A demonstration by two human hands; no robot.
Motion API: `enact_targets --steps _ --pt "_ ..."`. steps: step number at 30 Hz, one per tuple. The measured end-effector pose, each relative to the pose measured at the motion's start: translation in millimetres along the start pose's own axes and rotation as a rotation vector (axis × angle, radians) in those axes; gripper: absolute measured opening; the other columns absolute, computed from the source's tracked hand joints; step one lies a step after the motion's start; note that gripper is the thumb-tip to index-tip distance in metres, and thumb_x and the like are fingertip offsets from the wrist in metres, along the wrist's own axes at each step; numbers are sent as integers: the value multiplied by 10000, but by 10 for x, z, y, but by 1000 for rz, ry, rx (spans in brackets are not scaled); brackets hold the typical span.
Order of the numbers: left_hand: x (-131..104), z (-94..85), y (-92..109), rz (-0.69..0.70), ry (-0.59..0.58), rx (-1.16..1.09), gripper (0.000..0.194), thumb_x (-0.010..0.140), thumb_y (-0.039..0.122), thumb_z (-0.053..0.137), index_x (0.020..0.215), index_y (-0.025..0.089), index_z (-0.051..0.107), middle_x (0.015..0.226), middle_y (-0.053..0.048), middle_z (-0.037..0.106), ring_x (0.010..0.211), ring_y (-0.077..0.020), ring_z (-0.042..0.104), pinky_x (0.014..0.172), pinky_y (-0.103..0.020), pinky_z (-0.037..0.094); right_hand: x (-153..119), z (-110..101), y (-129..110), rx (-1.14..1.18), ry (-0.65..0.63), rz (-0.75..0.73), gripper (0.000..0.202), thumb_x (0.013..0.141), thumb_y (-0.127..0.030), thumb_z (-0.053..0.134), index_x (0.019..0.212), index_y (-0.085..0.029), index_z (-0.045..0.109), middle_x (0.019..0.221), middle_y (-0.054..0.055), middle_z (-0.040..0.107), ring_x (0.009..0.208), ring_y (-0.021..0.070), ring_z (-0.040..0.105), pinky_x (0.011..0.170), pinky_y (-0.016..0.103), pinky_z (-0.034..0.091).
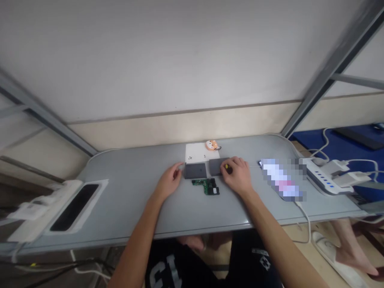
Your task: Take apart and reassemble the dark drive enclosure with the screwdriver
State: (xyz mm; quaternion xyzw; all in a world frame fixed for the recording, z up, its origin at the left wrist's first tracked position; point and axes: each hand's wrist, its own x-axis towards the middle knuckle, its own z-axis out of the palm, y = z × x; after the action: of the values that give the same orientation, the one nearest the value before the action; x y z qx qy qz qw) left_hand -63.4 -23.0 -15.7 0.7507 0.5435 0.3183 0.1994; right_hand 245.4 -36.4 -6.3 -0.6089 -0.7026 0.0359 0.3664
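Two dark grey flat panels lie side by side on the grey table: a left panel (195,171) and a right panel (215,167). My left hand (170,182) rests at the left panel's outer edge, fingers loosely bent and apart, holding nothing I can see. My right hand (238,176) is closed over the right panel's right end, around a small black-and-yellow tool (227,168) that looks like a screwdriver; most of it is hidden. Just in front of the panels is a green circuit board (210,187). Behind them, tiny dark screw-like bits lie on a white sheet (196,150).
An orange-and-white animal-faced item (211,145) sits on the sheet. To the right are a lit phone (280,180) with a cable and a power strip (327,180) with plugs. A dark phone (75,207) lies at left beside a white strip (51,212). Another person's foot (354,256) shows below right.
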Motion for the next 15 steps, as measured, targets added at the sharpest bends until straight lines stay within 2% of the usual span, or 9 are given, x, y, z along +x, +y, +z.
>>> enact_targets --steps 4,15 --pt "-17 17 -5 -12 5 6 386 1001 248 507 1374 210 598 869 -11 625 745 -154 577 741 -278 490 -3 11 12 -4 3 -10 97 916 -256 654 872 -251 741 962 60 686 953 255 569 877 402 366" --pt "-46 0 13 -36 16 -45 382 1009 245 493 1376 221 599 841 4 590 704 -141 547 729 -276 489 -23 41 2 -54 14 -27 144 954 -279 611 868 -239 719 949 71 663 923 256 559 854 400 363"
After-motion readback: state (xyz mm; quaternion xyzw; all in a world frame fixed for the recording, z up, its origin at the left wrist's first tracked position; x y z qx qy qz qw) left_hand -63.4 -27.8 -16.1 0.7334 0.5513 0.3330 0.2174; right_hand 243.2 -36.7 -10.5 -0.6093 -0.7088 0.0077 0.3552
